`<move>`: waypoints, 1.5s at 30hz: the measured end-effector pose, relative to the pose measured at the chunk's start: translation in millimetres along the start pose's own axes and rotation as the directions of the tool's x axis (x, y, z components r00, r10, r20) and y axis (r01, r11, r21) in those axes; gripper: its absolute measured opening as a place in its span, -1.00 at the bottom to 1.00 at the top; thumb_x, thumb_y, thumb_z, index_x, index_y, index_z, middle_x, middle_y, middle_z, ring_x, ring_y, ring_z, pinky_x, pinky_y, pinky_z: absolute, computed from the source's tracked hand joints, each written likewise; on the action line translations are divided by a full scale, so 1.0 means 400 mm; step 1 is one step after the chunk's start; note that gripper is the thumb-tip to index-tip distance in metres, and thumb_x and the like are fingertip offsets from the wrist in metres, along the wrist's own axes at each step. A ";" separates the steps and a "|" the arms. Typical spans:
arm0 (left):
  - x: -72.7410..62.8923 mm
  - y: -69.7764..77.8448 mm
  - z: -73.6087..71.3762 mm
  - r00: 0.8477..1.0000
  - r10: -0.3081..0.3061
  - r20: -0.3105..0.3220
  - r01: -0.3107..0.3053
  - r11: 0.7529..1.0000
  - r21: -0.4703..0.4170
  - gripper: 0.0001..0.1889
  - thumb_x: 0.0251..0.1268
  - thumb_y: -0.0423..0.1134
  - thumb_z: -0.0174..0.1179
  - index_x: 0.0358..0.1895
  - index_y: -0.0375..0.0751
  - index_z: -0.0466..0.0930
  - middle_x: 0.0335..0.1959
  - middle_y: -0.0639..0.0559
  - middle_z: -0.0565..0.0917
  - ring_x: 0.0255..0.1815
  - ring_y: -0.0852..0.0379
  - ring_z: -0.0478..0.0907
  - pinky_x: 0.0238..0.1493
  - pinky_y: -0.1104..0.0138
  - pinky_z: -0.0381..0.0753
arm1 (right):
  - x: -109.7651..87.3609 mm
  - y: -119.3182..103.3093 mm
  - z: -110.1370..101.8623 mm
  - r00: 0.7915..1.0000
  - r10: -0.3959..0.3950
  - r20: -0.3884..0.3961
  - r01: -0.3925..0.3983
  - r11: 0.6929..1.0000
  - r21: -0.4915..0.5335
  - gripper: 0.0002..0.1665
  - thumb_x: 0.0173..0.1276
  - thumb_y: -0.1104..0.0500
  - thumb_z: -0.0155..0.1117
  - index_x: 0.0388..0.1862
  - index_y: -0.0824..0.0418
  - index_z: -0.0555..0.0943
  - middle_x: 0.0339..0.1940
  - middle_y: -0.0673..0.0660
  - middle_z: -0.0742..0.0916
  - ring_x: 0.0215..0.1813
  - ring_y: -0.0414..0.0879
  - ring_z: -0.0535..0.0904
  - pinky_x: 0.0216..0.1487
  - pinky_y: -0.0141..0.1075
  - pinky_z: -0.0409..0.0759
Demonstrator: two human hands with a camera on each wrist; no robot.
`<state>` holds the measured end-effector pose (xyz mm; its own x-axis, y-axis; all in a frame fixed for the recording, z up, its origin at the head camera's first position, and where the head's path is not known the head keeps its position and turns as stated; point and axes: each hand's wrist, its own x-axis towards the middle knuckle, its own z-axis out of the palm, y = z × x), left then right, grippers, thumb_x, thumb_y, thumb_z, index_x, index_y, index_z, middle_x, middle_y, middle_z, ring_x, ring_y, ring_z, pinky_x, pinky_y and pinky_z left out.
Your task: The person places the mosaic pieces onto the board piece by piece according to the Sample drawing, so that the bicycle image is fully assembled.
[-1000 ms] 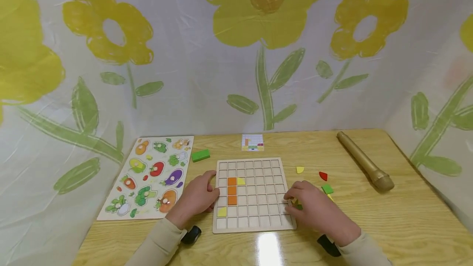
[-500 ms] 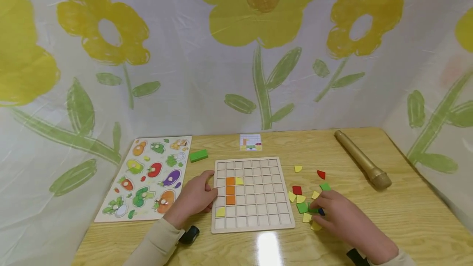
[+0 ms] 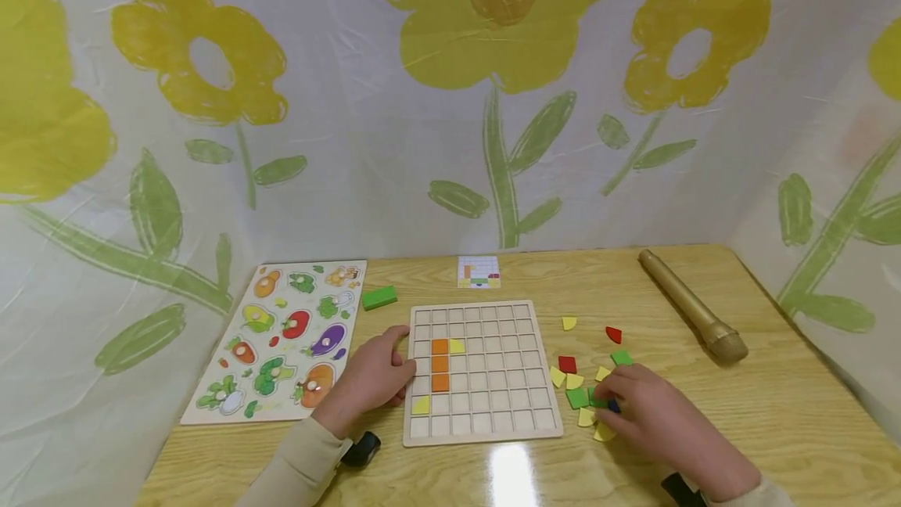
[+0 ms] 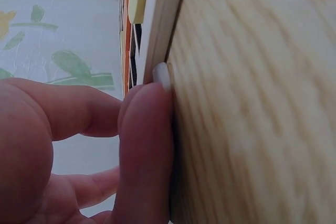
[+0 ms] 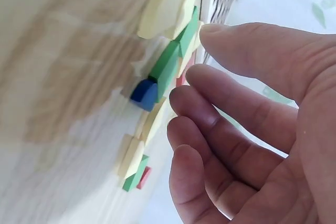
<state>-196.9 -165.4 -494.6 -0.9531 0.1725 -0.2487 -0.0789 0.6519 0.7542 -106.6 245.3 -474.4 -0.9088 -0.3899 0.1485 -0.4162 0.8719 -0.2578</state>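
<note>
A square wooden grid board (image 3: 486, 374) lies on the table, with three orange tiles (image 3: 439, 364) in a column. One yellow piece (image 3: 457, 346) sits beside the top orange tile, another lower left. My left hand (image 3: 373, 370) touches the board's left edge; in the left wrist view its thumb (image 4: 147, 140) rests against the rim. My right hand (image 3: 651, 409) hovers over loose pieces right of the board, with loosely bent fingers and nothing between them. Near its fingertips are green tiles (image 5: 167, 69), a blue piece (image 5: 144, 95) and yellow pieces (image 5: 164, 6), partly hidden in the head view.
A vegetable puzzle board (image 3: 274, 343) lies at left, a green block (image 3: 380, 297) near its top corner. Behind the grid is a small pattern card (image 3: 479, 272). A gold microphone (image 3: 693, 305) lies at far right. A red tile (image 3: 567, 364) lies by the grid's right edge.
My right hand has moved right from the board's right edge to above the loose pieces, uncovering several of them. In the last half second it barely moves. My left hand stays at the board's edge.
</note>
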 end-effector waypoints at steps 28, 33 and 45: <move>-0.005 0.002 -0.003 1.000 0.017 -0.016 -0.016 0.997 0.072 -0.30 0.48 -0.21 0.29 0.64 -0.17 0.33 -0.46 0.02 0.63 -0.67 0.10 0.64 -0.50 0.24 0.57 | 0.287 0.086 0.023 0.975 0.182 0.128 -0.188 0.981 0.041 -0.72 0.44 0.03 0.45 -0.18 0.26 0.79 -0.22 0.12 0.82 -0.18 -0.02 0.72 0.02 0.04 0.74; 0.000 0.007 0.002 1.000 0.019 -0.004 -0.019 0.998 0.065 -0.30 0.49 -0.21 0.28 0.64 -0.16 0.32 -0.46 0.01 0.64 -0.67 0.10 0.63 -0.51 0.25 0.59 | 0.304 0.072 0.032 0.969 0.196 0.148 -0.207 0.976 0.062 -0.70 0.42 0.04 0.47 -0.14 0.28 0.78 -0.20 0.13 0.79 -0.17 -0.03 0.69 0.04 0.03 0.72; -0.003 0.001 -0.002 1.000 -0.022 0.000 0.022 1.000 -0.003 -0.31 0.50 -0.24 0.28 0.64 -0.15 0.33 -0.33 -0.06 0.62 -0.65 0.09 0.65 -0.55 0.26 0.68 | 0.332 0.050 0.046 0.973 0.169 0.156 -0.180 0.982 0.060 -0.78 0.42 0.13 0.45 -0.10 0.25 0.80 -0.19 0.11 0.80 -0.14 -0.03 0.70 0.08 0.03 0.73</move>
<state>-196.0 -165.9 -493.4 -0.9512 0.1584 -0.2649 -0.1004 0.6529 0.7508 -236.1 205.4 -477.5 -0.9594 -0.2781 -0.0477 -0.2465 0.9085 -0.3374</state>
